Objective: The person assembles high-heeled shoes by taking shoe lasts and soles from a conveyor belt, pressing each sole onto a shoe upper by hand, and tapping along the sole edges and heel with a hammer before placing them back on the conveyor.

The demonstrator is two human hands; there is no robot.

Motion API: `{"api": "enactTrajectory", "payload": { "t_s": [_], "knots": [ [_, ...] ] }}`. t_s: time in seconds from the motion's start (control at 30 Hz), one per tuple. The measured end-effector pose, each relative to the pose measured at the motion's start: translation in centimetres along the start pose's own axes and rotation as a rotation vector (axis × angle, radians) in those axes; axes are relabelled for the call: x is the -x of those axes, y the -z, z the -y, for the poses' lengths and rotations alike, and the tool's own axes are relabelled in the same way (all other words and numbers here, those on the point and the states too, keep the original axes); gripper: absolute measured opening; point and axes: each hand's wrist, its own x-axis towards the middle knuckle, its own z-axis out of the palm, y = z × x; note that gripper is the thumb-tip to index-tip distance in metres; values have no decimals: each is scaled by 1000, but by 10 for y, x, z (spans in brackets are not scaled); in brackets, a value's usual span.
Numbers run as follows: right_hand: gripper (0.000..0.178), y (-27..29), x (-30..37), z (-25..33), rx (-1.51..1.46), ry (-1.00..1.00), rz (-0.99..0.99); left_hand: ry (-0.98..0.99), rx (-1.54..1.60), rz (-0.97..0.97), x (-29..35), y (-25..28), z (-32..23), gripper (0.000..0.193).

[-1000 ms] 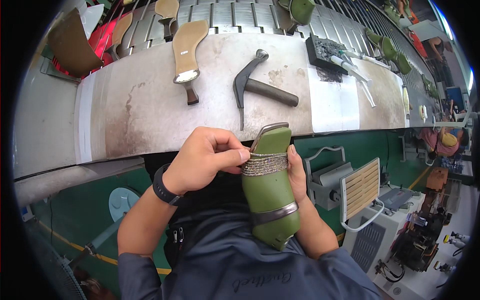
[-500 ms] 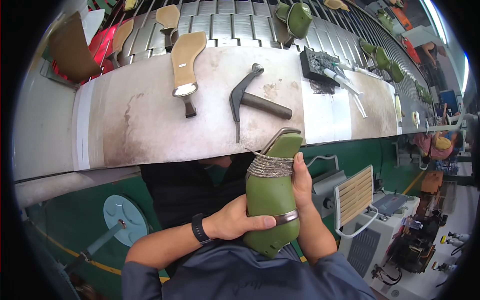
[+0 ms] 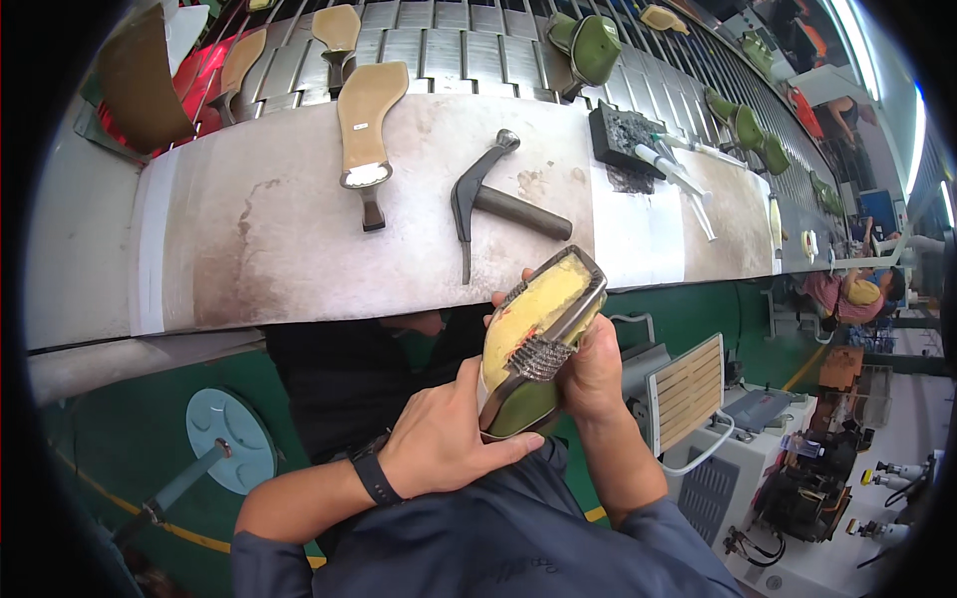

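both grips, left hand (image 3: 434, 434) and right hand (image 3: 595, 374), are clamped on the green shoe (image 3: 535, 344) near frame centre; it has just been turned over, baring its yellow underside (image 3: 543, 302) for access, though the fingers behind are partly hidden.

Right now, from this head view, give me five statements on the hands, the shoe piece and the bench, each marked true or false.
1. The left hand and right hand both touch the green shoe form. True.
2. The form's yellow underside is turned away from the camera. False: it faces the camera.
3. The hammer lies on the bench. True.
4. The dark wristband is on the right wrist. False: it is on the left.
5. The tan heeled sole lies left of the hammer. True.
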Motion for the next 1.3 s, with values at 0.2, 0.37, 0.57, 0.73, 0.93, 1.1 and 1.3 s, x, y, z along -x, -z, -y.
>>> {"api": "enactTrajectory", "payload": {
  "t_s": [0.2,0.37,0.57,0.73,0.93,1.1,1.3],
  "knots": [
    [86,10,15,-13,35,-11,26,-49,-188,-138,19,1,1,92],
    [66,-16,17,-21,-113,-6,-65,-52,307,-146,18,34,50,87],
    [24,-62,10,-67,10,130,110,-432,920,-86,-15,1,56,104],
    [23,-75,3,-94,100,85,-51,-232,1038,-278,-2,-8,88,107],
    [15,-59,8,-105,76,115,-290,-351,782,-3,23,-7,111,140],
    [15,-60,7,-101,266,262,-347,-434,-48,76,22,13,112,118],
    [22,-49,-9,-89,211,4,-224,-539,-87,67,9,24,101,92]
  ]
}}
